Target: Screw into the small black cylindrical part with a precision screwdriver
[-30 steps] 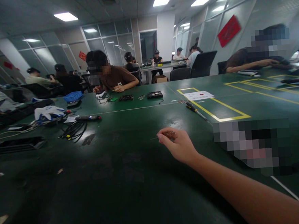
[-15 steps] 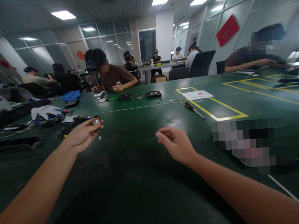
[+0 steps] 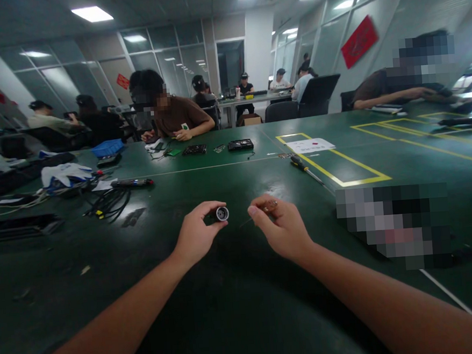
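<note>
Between thumb and fingers, my left hand (image 3: 197, 231) pinches a small round metal cylinder (image 3: 222, 214), its hollow end facing me. Dark details show inside its pale rim, too small to name. Just to the right, my right hand (image 3: 283, 222) is closed on a small copper-brown piece (image 3: 269, 206). A thin wire-like end (image 3: 245, 222) sticks out from its fingertips toward the cylinder. The two hands are close together above the green table (image 3: 213, 313), but the held parts are apart.
Beyond my right hand lies a yellow-black screwdriver (image 3: 300, 164). To the left are a black cable (image 3: 114, 204), a pen-shaped tool (image 3: 133, 183), white-blue gloves (image 3: 66, 175) and a black tray (image 3: 19, 227). A co-worker (image 3: 187, 115) sits across the table; another person (image 3: 403, 84) is at right.
My left hand has moved right with the cylinder, bringing it beside my right hand and turning its hollow end toward me. My right hand has stayed nearly still.
</note>
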A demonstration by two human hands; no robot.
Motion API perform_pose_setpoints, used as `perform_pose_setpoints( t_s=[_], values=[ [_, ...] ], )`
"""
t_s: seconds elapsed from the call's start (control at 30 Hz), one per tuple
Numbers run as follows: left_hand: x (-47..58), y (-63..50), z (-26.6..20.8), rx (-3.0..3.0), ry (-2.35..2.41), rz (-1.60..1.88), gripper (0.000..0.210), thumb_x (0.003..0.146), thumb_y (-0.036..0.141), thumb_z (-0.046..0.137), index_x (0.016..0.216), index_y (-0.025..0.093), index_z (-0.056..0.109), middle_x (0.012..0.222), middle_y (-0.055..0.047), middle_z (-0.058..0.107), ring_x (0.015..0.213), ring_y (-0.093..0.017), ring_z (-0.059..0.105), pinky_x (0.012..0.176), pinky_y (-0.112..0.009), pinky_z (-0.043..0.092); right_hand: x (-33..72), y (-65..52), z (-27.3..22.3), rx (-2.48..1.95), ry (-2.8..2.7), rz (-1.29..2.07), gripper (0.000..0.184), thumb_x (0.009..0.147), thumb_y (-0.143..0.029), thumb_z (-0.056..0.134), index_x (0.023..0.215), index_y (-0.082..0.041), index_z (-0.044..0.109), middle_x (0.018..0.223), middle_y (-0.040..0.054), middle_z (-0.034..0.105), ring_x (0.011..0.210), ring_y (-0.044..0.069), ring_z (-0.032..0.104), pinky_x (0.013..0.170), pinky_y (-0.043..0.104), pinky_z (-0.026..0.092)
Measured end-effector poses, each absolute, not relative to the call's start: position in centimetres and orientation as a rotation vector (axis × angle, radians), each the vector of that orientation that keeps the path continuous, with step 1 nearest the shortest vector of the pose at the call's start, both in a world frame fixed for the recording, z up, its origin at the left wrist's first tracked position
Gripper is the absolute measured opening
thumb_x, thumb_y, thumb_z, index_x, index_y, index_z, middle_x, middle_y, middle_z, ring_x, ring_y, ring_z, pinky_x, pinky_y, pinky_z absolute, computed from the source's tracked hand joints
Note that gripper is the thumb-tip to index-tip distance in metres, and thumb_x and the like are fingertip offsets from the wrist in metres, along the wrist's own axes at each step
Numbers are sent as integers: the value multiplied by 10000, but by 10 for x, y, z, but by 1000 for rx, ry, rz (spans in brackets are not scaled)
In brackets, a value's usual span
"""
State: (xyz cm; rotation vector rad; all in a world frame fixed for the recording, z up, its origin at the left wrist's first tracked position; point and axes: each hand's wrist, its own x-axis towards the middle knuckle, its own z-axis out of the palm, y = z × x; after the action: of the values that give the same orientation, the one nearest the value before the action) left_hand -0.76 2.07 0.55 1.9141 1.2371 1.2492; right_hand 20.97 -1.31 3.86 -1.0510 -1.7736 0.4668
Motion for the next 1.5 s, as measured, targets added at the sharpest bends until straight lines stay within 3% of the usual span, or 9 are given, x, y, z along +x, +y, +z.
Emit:
perform_pose_setpoints(
  t_s=[0.27,0.73,0.9,1.07,1.23,1.33,1.5],
  values=[
    [-11,19,-4,2001,1222,1334,350,794,126,772,1124,240,756,1135,-42,759,1071,-238,705,1048,-447,526,203,-18,33,-931,-1830,499,84,959,-289,628,941,-214,660,785,9,702,650,146,644,620,271,484],
    [-13,20,-7,2147,1156,1328,360,818,67,752,1130,247,756,1154,-38,758,1103,-221,699,1032,-430,539,201,-16,35,-989,-1972,442,72,975,-262,601,996,-214,650,856,26,720,761,176,696,719,312,516],
    [-13,20,-5,2228,1170,1303,335,844,71,740,1111,271,763,1168,-22,766,1122,-222,700,1131,-503,460,198,-11,31,-1050,-1709,721,142,943,-351,664,968,-216,630,834,38,743,760,195,716,718,338,551],
    [-15,21,-4,2195,1169,1332,368,811,41,749,1119,242,757,1164,-38,765,1107,-216,707,1038,-429,545,195,1,29,-973,-1342,1114,253,858,-405,760,946,-203,636,798,37,760,746,187,728,762,357,589],
    [-17,23,-4,2145,1224,1374,369,787,38,769,1108,220,759,1162,-46,764,1103,-223,712,1048,-431,548,196,8,24,-858,-1053,1468,333,777,-424,841,920,-197,642,779,29,753,714,168,712,759,345,588],
    [-15,23,-3,2146,1243,1361,378,787,45,775,1119,224,754,1158,-44,763,1095,-223,712,1037,-430,552,198,7,24,-852,-1100,1390,328,796,-451,822,905,-206,634,754,19,738,698,170,698,745,348,577],
    [-14,21,-1,2176,1258,1335,378,787,63,783,1120,238,750,1150,-49,765,1094,-240,708,1031,-465,542,199,-3,26,-973,-1481,959,237,894,-431,727,938,-215,640,816,40,750,783,203,722,775,368,568]
  ],
)
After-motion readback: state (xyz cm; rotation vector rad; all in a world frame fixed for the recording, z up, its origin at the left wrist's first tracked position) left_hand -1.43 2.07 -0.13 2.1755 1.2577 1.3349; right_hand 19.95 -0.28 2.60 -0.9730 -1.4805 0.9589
